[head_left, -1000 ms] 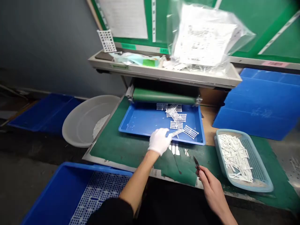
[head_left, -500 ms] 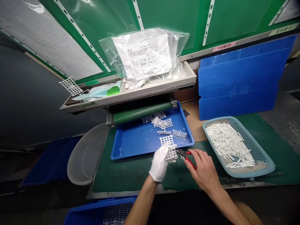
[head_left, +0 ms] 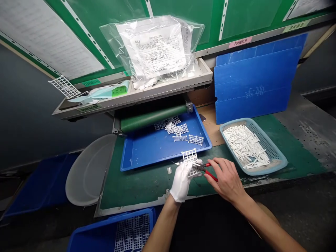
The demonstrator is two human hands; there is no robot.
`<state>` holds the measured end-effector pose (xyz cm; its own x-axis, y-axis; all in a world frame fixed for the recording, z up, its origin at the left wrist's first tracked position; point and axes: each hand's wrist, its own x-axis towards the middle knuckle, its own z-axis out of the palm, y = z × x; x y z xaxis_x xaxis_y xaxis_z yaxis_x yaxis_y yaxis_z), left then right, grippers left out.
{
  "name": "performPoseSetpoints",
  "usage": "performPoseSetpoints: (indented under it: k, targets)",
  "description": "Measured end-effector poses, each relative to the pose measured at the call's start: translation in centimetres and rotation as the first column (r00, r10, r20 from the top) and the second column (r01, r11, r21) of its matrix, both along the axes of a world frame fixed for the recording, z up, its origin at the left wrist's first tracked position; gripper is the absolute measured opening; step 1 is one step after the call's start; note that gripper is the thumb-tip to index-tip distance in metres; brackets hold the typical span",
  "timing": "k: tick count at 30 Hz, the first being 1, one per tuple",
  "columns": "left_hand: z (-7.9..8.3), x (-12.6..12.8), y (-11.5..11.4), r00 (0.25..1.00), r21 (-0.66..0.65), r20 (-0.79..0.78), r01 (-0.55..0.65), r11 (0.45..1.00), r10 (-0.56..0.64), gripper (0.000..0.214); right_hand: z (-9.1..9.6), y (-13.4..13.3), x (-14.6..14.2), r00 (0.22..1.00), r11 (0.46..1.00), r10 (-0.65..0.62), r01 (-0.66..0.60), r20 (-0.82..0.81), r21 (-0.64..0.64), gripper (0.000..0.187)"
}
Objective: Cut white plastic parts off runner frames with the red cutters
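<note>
One white plastic lattice (head_left: 189,157) has just left the blue tray (head_left: 147,150) and now sits at the tray's four o'clock, clenched in the gloved left hand (head_left: 180,183), its fingers wrapped around the lattice's lower part. The bare right hand (head_left: 225,182) grasps the red handles of side cutters (head_left: 208,171), whose jaws meet the lattice's frame. Two more lattices lie separately in the tray, beside a tangled heap too overlapped to count; one leans on the shelf (head_left: 131,99) at eleven o'clock. Many white plastic sticks (head_left: 245,145) fill the mesh basket (head_left: 278,162) at three o'clock; stacked lattices fill the blue bin (head_left: 86,224) at seven.
</note>
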<state>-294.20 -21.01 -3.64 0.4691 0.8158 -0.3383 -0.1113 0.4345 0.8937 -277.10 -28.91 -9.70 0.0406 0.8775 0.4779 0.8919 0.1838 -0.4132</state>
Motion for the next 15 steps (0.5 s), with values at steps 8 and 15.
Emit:
performPoseSetpoints:
  k: [8, 15]
  targets:
    - [-0.5, 0.2, -1.6, 0.992, 0.194, -0.115, -0.023, 0.981, 0.046, 0.035, -1.0, -1.7, -2.5, 0.985, 0.993, -0.116, 0.115, -0.131, -0.016, 0.042]
    - [-1.7, 1.7, -3.5, 0.962, 0.351, -0.154, -0.161, 0.922, 0.226, 0.036, -1.0, -2.3, -4.1, 0.957, 0.978, -0.203, 0.207, -0.208, -0.002, 0.043]
